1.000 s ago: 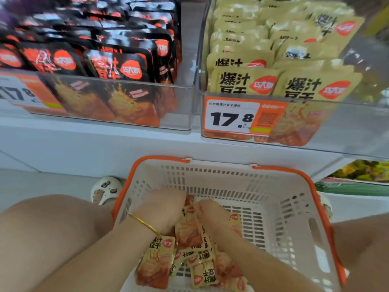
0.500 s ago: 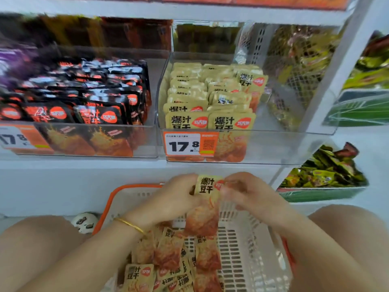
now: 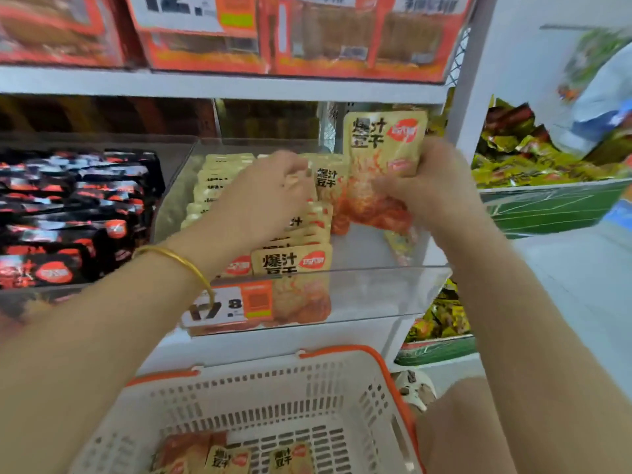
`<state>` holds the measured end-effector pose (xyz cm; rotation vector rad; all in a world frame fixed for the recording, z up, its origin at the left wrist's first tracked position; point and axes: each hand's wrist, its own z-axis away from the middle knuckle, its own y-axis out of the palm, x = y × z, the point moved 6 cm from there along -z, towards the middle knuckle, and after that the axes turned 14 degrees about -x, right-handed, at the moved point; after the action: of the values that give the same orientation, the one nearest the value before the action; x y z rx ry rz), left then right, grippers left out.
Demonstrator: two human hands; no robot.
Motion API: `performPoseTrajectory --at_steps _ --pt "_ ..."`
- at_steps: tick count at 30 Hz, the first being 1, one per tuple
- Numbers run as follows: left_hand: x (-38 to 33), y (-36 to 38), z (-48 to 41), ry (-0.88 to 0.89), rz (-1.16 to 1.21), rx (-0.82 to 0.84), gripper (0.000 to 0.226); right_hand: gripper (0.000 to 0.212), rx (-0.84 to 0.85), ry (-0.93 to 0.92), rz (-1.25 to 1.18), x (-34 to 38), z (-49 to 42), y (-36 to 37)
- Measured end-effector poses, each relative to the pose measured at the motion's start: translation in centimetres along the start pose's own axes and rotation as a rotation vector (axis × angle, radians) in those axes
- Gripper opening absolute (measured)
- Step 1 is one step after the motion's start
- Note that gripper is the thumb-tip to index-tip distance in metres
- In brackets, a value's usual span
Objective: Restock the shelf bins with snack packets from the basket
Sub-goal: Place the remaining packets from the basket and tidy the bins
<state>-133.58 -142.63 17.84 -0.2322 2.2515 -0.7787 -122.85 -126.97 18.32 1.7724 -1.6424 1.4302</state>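
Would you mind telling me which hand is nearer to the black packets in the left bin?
Left. The left hand is over the neighbouring clear bin, right of the black packets; the right hand is farther right, gripping a yellow packet.

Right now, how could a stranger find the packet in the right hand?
Look at the shelf, at the clear bin with the 17.8 tag. Above its right side, the right hand grips a yellow packet. It alone stands upright above the rows.
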Motion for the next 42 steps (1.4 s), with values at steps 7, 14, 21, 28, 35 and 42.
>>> performPoseTrajectory --at_steps 7,14,21,28,35,42 --pt "3.8 5.5 -0.8 0.092 -0.508 0.484 0.055 0.025 0.163 0.171 0.406 -8.1 -6.1 10.9" --pt "4.2 5.6 -0.6 0.052 -0.511 0.557 0.056 0.041 0.094 0.351 0.281 -10.8 -6.9 14.0" --pt "4.5 5.4 -0.5 0.074 -0.516 0.573 0.058 0.025 0.330 0.405 0.271 -10.5 -5.0 16.0" --pt "4.6 5.2 -0.6 0.068 -0.421 0.489 0.055 0.010 0.318 0.323 0.348 -9.0 -5.0 13.9" --pt "0.0 -3.0 5.0 0.309 -0.098 -0.196 0.036 0.021 0.044 0.064 -0.098 -0.9 3.5 2.3" --pt "8.9 3.3 18.6 0.351 -0.317 0.301 0.030 0.013 0.917 0.177 0.336 -9.1 19.2 11.3"
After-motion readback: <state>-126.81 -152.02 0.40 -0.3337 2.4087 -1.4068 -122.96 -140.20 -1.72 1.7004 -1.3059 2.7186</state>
